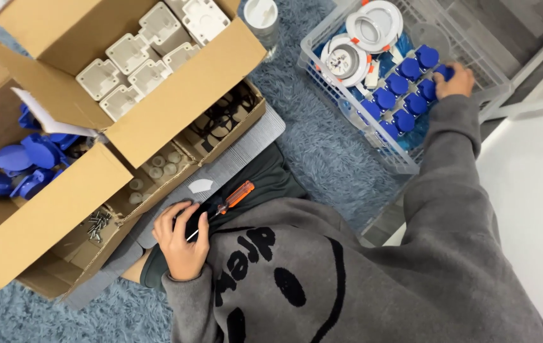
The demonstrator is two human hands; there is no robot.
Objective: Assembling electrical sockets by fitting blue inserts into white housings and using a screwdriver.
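Blue caps (404, 95) sit in rows in the clear basket (322, 38); your right hand (454, 80) closes on one at the row's end. Your left hand (179, 238), well apart, grips the screwdriver (224, 204) loosely. Next, seat this cap squarely beside its neighbours.

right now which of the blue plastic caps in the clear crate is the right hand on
The blue plastic cap at the row's far right end, under the right hand; the others lie untouched.

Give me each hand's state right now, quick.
Left hand: closed around the orange-handled screwdriver.
Right hand: gripping a blue plastic cap in the clear plastic crate.
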